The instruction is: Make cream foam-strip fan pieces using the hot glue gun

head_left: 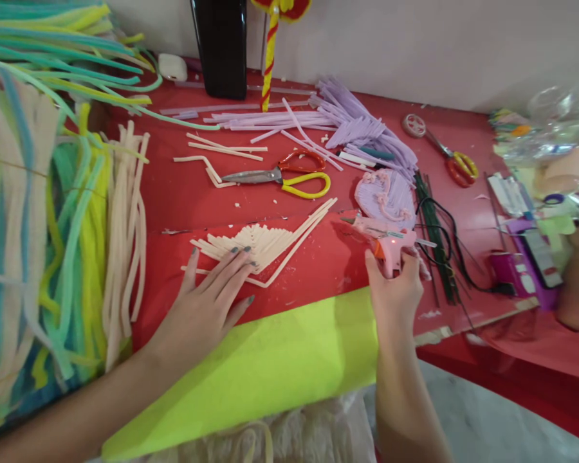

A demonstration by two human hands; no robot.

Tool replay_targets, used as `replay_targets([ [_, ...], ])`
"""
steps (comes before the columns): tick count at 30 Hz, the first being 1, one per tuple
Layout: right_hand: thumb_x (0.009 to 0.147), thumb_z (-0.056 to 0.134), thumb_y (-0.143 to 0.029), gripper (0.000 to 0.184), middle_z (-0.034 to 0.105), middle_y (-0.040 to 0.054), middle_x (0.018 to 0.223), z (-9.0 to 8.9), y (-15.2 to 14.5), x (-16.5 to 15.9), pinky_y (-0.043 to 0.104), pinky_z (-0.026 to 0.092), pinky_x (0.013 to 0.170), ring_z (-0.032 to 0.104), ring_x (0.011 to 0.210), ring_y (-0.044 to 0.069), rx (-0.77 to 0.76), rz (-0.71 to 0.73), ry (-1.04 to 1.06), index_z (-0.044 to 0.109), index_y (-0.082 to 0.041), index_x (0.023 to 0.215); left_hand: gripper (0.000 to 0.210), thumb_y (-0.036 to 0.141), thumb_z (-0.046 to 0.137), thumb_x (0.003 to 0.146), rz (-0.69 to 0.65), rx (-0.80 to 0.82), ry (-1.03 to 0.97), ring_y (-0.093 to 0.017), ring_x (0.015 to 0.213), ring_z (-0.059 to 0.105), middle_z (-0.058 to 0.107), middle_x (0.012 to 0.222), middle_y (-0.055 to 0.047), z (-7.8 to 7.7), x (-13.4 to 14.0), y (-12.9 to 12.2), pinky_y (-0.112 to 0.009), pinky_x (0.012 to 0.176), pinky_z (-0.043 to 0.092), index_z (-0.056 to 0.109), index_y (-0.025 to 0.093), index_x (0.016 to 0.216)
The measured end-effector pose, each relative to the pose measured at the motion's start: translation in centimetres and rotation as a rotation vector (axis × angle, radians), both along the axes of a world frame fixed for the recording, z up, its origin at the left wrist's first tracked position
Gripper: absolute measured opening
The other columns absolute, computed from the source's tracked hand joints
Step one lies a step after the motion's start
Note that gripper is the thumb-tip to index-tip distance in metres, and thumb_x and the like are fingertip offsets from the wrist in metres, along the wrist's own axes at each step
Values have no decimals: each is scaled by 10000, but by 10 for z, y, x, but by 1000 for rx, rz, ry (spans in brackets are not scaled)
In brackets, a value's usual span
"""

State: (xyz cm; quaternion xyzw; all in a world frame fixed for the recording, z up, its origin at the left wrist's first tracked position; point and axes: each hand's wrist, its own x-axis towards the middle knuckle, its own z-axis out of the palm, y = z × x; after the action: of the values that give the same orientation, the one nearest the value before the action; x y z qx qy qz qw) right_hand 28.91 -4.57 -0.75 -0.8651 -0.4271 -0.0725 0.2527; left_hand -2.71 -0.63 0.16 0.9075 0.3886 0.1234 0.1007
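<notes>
"As two bare hands work over a red table [183,212], what surrounds the central scissors [258,176]?"

"Bundles of coloured fuzzy stems [84,212] crowd the scissors' left; a yellow-green sheet [294,360] lies well to their near side, purple stems [352,116] beyond and to their right."

"And the hands?"

"On the scissors' near side, the left hand [207,299] lies flat, fingers apart, tips on a fan of cream strips [270,247]. Right of the scissors, the right hand [395,289] clasps the handle of a pink glue gun [393,241]; whether the gun is lifted clear cannot be told. Smallest, a bent strip [267,283] edges the fan."

"Which step is this?"

"Apparently steadying the strips with the gun in hand. Any next move seems to call for a still left hand, fingertips clear of the nozzle."
</notes>
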Motion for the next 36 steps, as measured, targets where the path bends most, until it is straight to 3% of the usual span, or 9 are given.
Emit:
replay_targets([
  [5,722,615,-637,617,607,144,975,2,4,15,457,473,798,578,911,295,-70,5,-58,588,-127,1068,398,281,455,934,6,33,-6,-282,1312,449,486,1413,-135,6,0,0,-595,1142,135,491,188,1319],
  [9,772,627,-565,512,572,147,1028,20,7,10,462,470,848,560,950,277,61,64,-137,617,-134,1048,319,168,470,906,-21,123,47,-269,1200,534,554,1321,-125,12,-8,0,-546,1101,275,586,207,1201],
  [12,856,576,-432,336,575,133,1040,34,18,-6,413,499,810,573,908,239,127,250,-104,632,-161,1046,347,67,436,869,-62,191,76,-235,989,605,632,1134,-117,17,-11,2,-420,927,458,627,193,1130],
  [17,907,501,-286,183,619,76,982,46,52,-50,377,499,863,600,923,199,69,722,69,654,-211,974,347,23,415,849,-112,265,89,-196,790,599,647,993,-113,24,-5,5,-334,728,493,642,149,1078],
  [24,923,467,-213,200,624,82,1122,36,82,-80,416,466,969,587,1086,208,33,982,206,652,-222,997,353,9,368,857,-94,226,71,-203,814,618,658,1005,-118,22,0,8,-335,730,506,632,114,1066],
  [32,930,496,-271,191,658,53,1149,23,81,-61,505,355,1089,605,1105,195,-70,1053,242,667,-243,1012,323,17,373,872,-106,279,52,-202,831,634,680,964,-107,21,-1,12,-324,733,518,637,102,1037],
  [36,911,542,-293,190,663,44,1157,21,84,-55,511,362,1084,605,1115,198,-116,1103,256,669,-259,1047,368,20,350,877,-85,222,-2,-204,879,640,679,979,-107,22,-3,13,-331,783,518,624,119,1102],
])
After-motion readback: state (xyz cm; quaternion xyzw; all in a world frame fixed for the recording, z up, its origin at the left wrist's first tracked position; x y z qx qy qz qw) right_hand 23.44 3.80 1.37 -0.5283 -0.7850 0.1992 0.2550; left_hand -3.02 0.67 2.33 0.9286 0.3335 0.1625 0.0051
